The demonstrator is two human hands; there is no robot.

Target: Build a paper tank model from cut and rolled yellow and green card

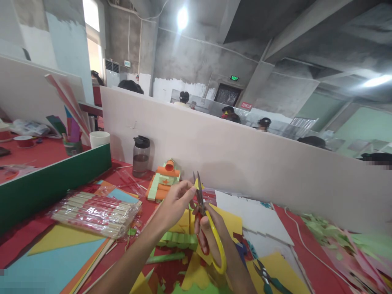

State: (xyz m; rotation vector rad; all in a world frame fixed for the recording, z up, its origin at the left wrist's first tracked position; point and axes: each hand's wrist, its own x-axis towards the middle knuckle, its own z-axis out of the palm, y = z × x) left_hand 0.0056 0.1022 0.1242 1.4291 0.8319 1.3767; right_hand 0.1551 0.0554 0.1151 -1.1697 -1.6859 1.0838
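My right hand (210, 228) grips a pair of scissors (218, 249) with one yellow and one red handle, its blades pointing up and slightly parted. Between thumb and fingers, my left hand (180, 198) pinches a small yellow paper piece (197, 184), which lies at the scissor blades. Just beyond my left hand stands a paper model (163, 181) in orange and pale green, with a star on its front. Yellow paper sheets (229, 218) and a pleated green paper strip (177, 240) lie beneath my hands, partly covered by them.
A plastic-wrapped bundle of wooden sticks (94, 212) lies on coloured paper at left. A water bottle (141, 157) stands against the white partition (245, 167). Green-handled pliers (266, 277) rest at lower right, near white foam sheets (254, 216). Green paper scraps (324, 230) sit farther right.
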